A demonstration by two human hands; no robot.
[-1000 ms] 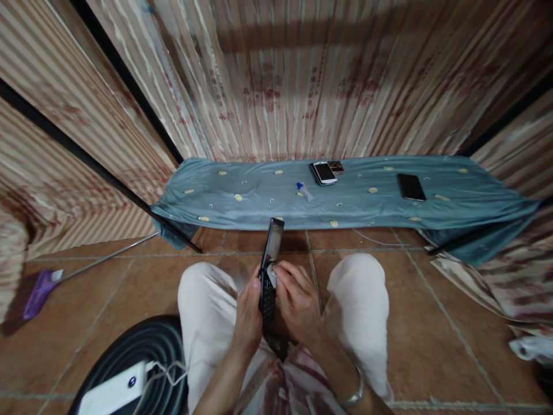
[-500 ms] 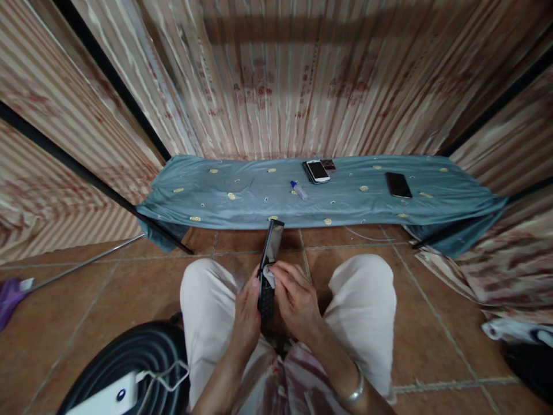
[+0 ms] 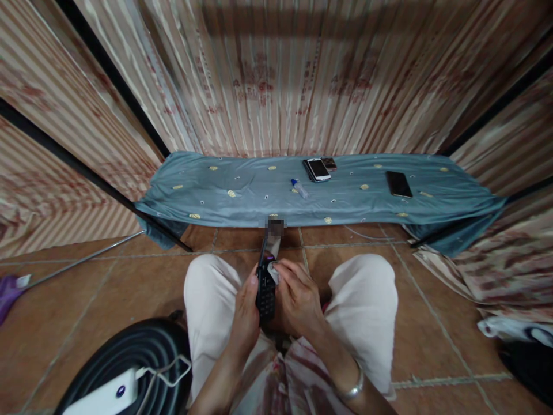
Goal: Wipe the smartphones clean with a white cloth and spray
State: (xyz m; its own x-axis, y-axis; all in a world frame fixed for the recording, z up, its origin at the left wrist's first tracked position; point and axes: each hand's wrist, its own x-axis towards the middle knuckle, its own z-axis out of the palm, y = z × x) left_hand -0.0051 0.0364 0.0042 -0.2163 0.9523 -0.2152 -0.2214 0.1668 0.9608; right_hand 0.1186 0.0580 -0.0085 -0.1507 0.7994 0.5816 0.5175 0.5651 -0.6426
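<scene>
Between my knees an open black flip phone (image 3: 266, 300) is held by its left edge in my left hand (image 3: 246, 300), the keypad facing up. The phone's raised screen half is partly blurred out. My right hand (image 3: 298, 291) pinches a small greyish-white cloth (image 3: 273, 271) against the phone near the hinge and upper keys. A small clear bottle with a blue cap (image 3: 299, 188) lies on the blue cloth-covered bench (image 3: 254, 202) just beyond the phone.
On the bench lie a white phone with a black screen (image 3: 318, 169) and, further right, a dark phone (image 3: 398, 184). A black ribbed round object (image 3: 159, 340) stands by my left leg with a white power bank (image 3: 103, 395) and cable on it. Black poles flank the bench.
The phone has turned slightly, so more of its keypad shows. My right hand with the cloth has shifted a little along the phone near the hinge.
</scene>
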